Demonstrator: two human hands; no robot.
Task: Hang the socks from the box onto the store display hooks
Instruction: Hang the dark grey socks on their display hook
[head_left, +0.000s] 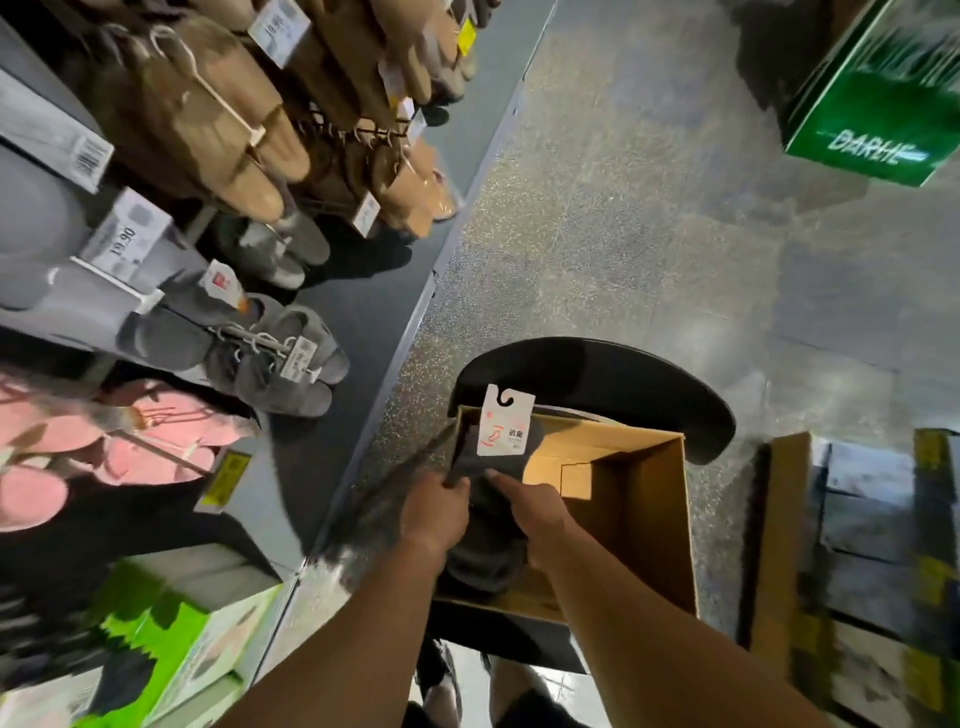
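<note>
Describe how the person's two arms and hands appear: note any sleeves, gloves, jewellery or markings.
Both forearms are bare up to the picture's lower edge, with no sleeves in view. The left hand and right hand are gloveless. No watch, ring, bracelet or marking shows on the visible parts.

Matt grey cloth socks (483, 467), white paper tag (506, 423), plain brown cardboard box (639, 509).

Two bare forearms, no sleeves, left hand (435, 512), right hand (537, 506), no rings or watch

Hidden and cut-off parts.
Left hand (435, 512) covers the socks' (491, 467) middle; green carton (878, 98) cropped at right edge.
</note>
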